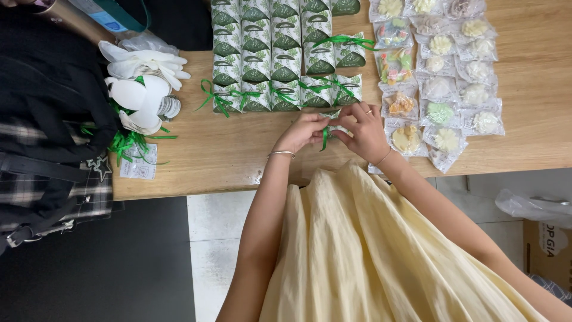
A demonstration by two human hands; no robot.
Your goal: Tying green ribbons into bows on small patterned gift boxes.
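Note:
My left hand (304, 131) and my right hand (363, 130) meet over the wooden table (238, 155), both pinching a small green-and-white favour box (333, 114) and its green ribbon (325, 140). The box is mostly hidden by my fingers. Just beyond it lie rows of matching green-and-white boxes (280, 53), the nearest row tied with green ribbon bows. A bracelet sits on my left wrist and a ring on my right hand.
Clear packets of sweets and flower-shaped pieces (441, 71) lie in rows at the right. At the left is a stack of flat white box blanks (143, 95) with loose green ribbon (125, 143). A black bag (47, 119) rests on the table's left end.

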